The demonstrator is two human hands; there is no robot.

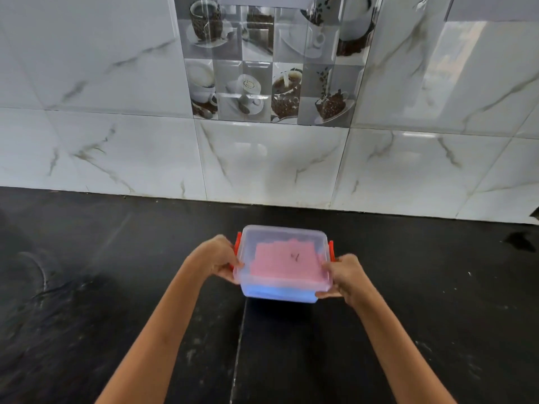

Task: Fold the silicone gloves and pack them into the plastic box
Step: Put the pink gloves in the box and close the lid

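In front of me the dark, black-stone surface runs back to a wall of glossy white marble-look tiles with grey veins. A thin seam cuts the stone from the near edge toward the middle. Up on the wall sits a decorative tile panel printed with coffee cups and coffee beans.

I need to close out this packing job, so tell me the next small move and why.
Probably press the red clips shut. The lid already sits on the plastic box, pink and blue gloves show inside, and the left hand and right hand grip its two sides by the clips.
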